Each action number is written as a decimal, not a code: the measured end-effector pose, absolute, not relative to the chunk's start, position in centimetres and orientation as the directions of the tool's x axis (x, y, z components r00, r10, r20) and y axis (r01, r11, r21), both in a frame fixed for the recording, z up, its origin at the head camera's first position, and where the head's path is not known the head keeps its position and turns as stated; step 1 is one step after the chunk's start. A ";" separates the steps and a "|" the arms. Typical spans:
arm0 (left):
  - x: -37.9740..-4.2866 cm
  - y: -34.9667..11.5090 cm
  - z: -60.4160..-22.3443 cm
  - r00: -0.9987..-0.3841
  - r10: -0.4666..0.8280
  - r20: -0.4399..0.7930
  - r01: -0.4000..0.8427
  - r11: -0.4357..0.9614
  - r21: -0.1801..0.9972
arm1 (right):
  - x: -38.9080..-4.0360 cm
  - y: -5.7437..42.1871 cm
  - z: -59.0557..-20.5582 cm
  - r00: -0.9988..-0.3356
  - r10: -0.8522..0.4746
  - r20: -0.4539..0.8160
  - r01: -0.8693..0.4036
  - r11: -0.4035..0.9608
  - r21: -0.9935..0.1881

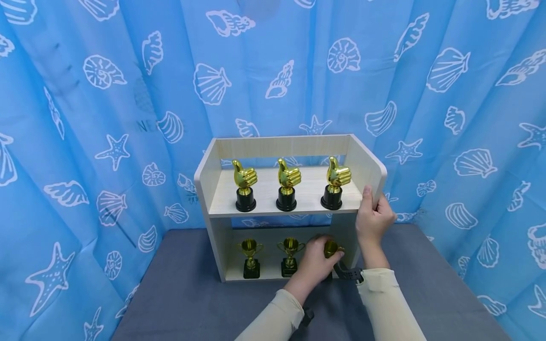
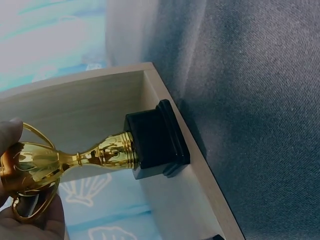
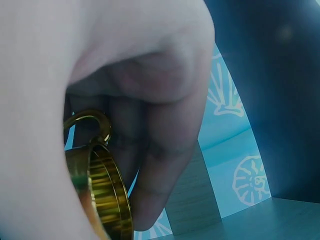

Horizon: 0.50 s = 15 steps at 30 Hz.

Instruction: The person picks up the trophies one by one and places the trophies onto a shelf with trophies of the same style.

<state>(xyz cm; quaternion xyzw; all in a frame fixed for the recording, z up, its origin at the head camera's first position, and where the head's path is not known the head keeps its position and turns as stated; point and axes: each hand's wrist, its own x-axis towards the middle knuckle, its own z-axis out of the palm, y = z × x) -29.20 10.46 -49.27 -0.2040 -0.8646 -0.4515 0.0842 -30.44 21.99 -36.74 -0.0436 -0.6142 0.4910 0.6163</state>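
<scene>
My left hand (image 1: 314, 260) grips a gold trophy cup (image 1: 331, 248) by its bowl at the right end of the lower shelf. In the left wrist view, thumb and fingers lie around the bowl and handles, and the black base (image 2: 152, 139) is at the board's front edge. My right hand (image 1: 374, 219) holds the front edge of the shelf unit's right side panel (image 1: 370, 163), thumb on the inner side. The right wrist view shows a hand close up around the gold bowl (image 3: 107, 195). Two matching trophy cups (image 1: 250, 251) (image 1: 290, 251) stand farther left.
Three gold thumbs-up trophies (image 1: 245, 182) (image 1: 288, 182) (image 1: 336, 182) on black bases stand along the upper shelf (image 1: 264, 204). The two-tier wooden unit rests on a grey cloth-covered table (image 1: 183, 289). A blue seashell curtain (image 1: 264, 52) hangs behind it.
</scene>
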 end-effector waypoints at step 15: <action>-29.8 11.2 -49.2 -0.924 0.228 0.307 0.382 0.513 0.768 | -32.5 23.6 -38.8 -0.275 0.662 0.697 -0.513 0.513 -0.689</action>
